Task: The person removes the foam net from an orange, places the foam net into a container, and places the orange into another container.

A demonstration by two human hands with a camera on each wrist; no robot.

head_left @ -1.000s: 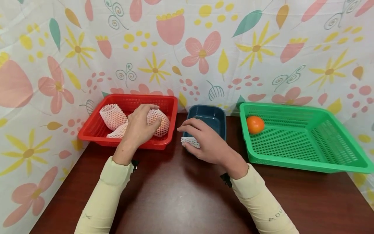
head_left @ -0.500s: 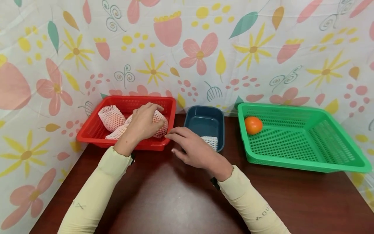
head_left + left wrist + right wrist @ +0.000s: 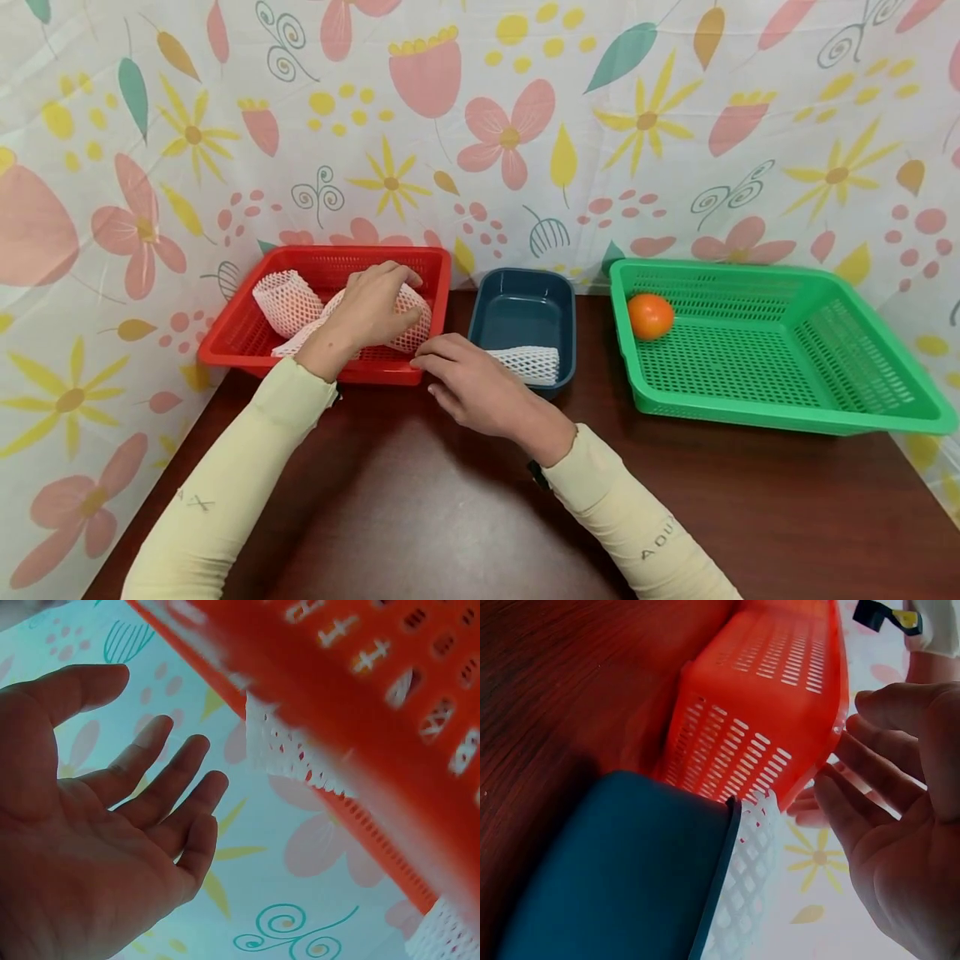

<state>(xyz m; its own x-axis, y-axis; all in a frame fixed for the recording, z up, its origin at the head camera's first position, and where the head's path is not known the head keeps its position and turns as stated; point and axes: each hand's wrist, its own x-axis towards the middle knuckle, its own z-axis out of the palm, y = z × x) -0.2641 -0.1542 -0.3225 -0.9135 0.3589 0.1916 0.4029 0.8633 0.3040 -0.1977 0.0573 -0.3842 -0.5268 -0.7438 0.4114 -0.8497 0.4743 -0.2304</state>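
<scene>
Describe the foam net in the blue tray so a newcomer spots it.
Between the red basket and the green basket sits a dark blue tray. At its near end lies the white foam net. Unlike the red basket's netted fruits, it looks flattened, with no fruit showing.

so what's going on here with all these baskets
A person has their left hand over a red basket, fingers loosely bent and holding nothing, above fruit in white nets. Their right hand is also free, its fingertips by that basket's near right corner; whether they touch it is hard to tell. Beside it, a blue tray has a loose white net at its near end. A single bare orange fruit sits at the left end of the green basket.
</scene>
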